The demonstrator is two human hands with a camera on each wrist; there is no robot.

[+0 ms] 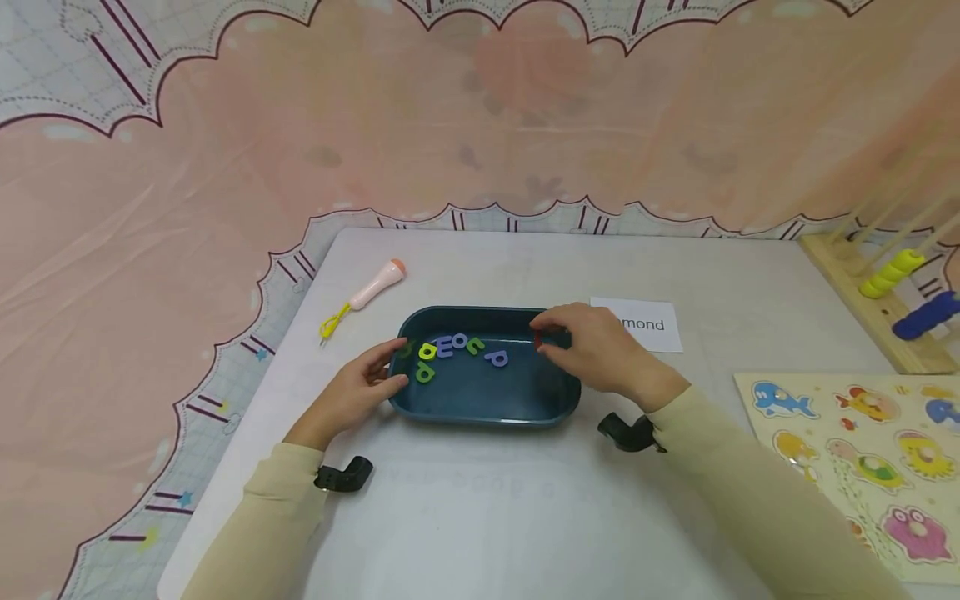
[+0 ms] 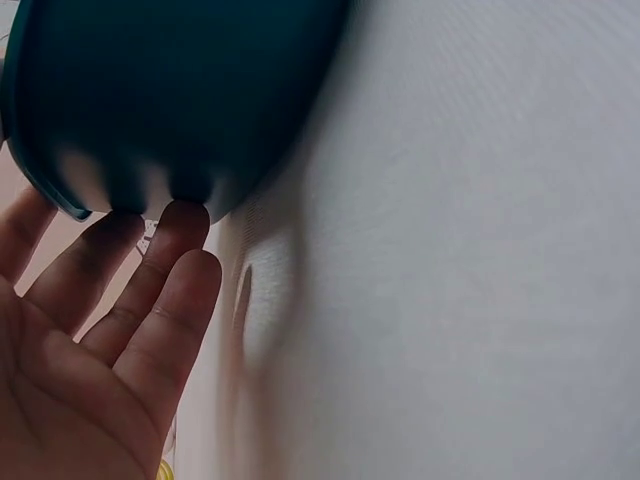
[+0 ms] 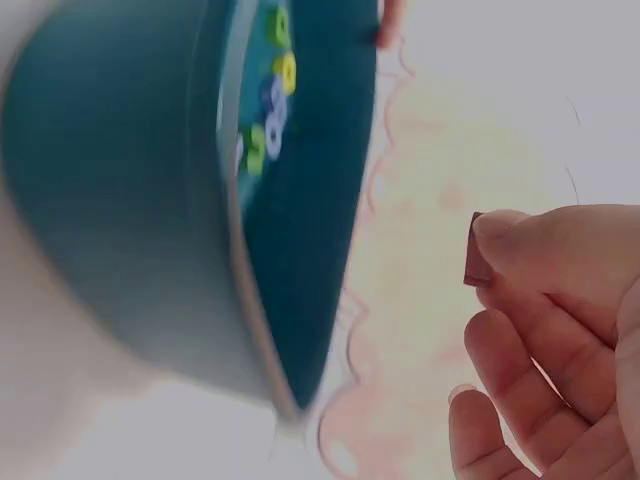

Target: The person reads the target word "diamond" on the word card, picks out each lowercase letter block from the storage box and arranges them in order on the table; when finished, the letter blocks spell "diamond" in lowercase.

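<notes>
We see a person in plain beige long sleeves; the left sleeve (image 1: 258,521) gathers in soft folds near the cuff, while the right sleeve (image 1: 772,496) runs smoother along the forearm. At the wrists we notice two small black fittings, the left fitting (image 1: 345,474) and the right fitting (image 1: 627,432), each short and bent like a pipe elbow. Past the cuffs, we find both hands bare
</notes>
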